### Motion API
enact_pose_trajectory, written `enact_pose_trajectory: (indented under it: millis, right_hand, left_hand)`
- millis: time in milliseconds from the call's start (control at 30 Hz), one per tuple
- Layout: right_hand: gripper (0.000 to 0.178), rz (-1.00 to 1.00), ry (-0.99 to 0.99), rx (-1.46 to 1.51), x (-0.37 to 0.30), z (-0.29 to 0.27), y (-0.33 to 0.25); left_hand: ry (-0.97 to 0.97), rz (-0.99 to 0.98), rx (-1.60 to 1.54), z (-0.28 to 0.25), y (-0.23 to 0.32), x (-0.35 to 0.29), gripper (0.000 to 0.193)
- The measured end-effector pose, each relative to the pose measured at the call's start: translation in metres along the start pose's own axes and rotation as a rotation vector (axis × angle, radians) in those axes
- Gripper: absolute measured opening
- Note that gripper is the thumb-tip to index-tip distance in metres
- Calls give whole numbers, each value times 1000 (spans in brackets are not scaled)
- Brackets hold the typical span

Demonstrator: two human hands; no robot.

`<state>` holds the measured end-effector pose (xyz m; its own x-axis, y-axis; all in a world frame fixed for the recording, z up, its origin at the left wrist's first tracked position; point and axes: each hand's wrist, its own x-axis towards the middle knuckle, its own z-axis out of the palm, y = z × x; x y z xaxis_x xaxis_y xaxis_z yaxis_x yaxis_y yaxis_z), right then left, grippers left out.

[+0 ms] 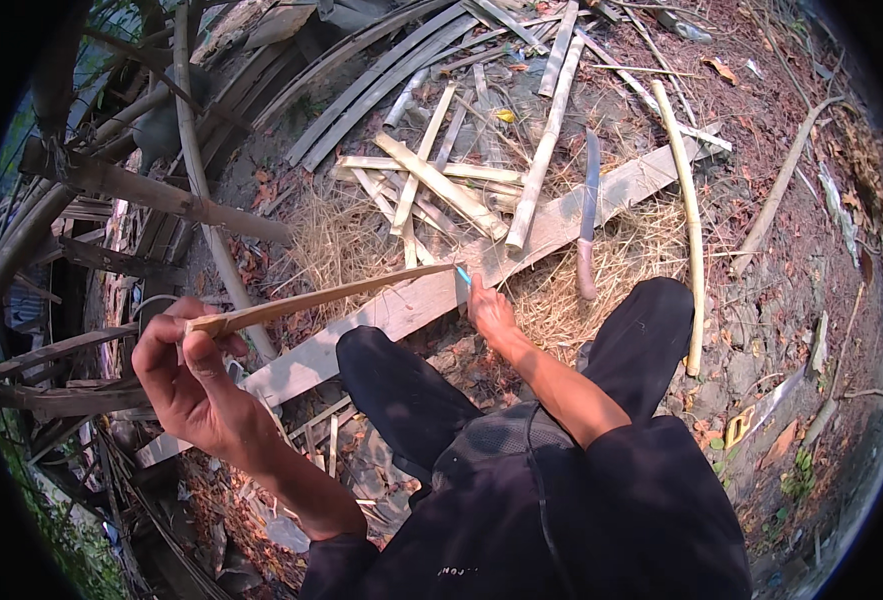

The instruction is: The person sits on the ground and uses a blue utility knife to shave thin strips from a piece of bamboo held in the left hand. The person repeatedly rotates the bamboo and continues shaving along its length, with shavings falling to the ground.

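Note:
My left hand [201, 385] pinches the near end of a long split-bamboo strip [331, 298] between thumb and fingers, raised at the left. The strip slants away to the right, its far end over a pale wooden plank [391, 318]. At that far end, my right hand [491, 314] is closed on a thin light-blue thing [463, 274], whose kind is too small to tell. Its tip is by the end of the strip. A machete [589, 200] lies across the plank farther right, its blade pointing away and its handle toward my knee.
Several cut bamboo pieces [441, 185] lie heaped beyond the plank, among straw-like shavings [631, 250]. A pale pole [688, 220] lies at the right. A handsaw with a yellow handle [738, 427] rests on the ground. Bamboo framing [151, 190] stands at the left.

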<state>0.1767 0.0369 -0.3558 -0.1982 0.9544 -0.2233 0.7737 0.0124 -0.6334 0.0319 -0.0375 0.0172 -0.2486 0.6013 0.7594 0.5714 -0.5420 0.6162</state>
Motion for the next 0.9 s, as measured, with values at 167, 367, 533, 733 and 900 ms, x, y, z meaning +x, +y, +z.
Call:
enact_pose_trajectory:
  millis: [167, 367, 533, 733, 900]
  right_hand:
    - [26, 67, 14, 53, 17, 28, 27]
    - [22, 78, -41, -19, 15, 19, 22]
    - [28, 177, -64, -6, 38, 39, 32]
    - [30, 1, 106, 399, 20, -17, 2]
    - [23, -161, 62, 483, -36, -67, -51]
  left_hand:
    - [-96, -16, -27, -2, 6, 0, 21]
    - [-138, -18, -92, -18, 3, -5, 19]
    - [-166, -40, -67, -35, 11, -12, 16]
    - [-101, -51, -38, -51, -2, -21, 19]
    - [-83, 35, 7, -45, -7, -23, 28]
